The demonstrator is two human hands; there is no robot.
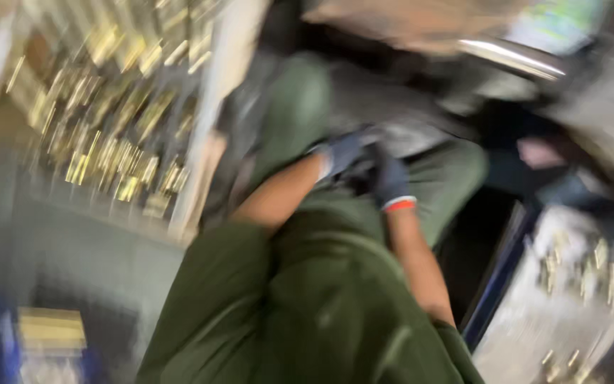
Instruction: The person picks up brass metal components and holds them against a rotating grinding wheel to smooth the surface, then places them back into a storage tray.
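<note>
My left hand (341, 153) and my right hand (391, 181) are close together in the middle, just above my lap. Both wear dark blue-grey gloves, and the right glove has a red band at the wrist. The hands seem to touch each other, but everything is very blurry, so I cannot tell if my fingers are open or closed, or if they hold anything. My two bare arms reach away from me, the left one slanting up to the right and the right one going almost straight up. Under them are my green trousers (321, 306). Far on the left is a tray (108, 107) full of small shiny gold pieces, too many and too blurred to count. On the right, near me, a second tray (570, 299) holds a few more gold pieces.
</note>
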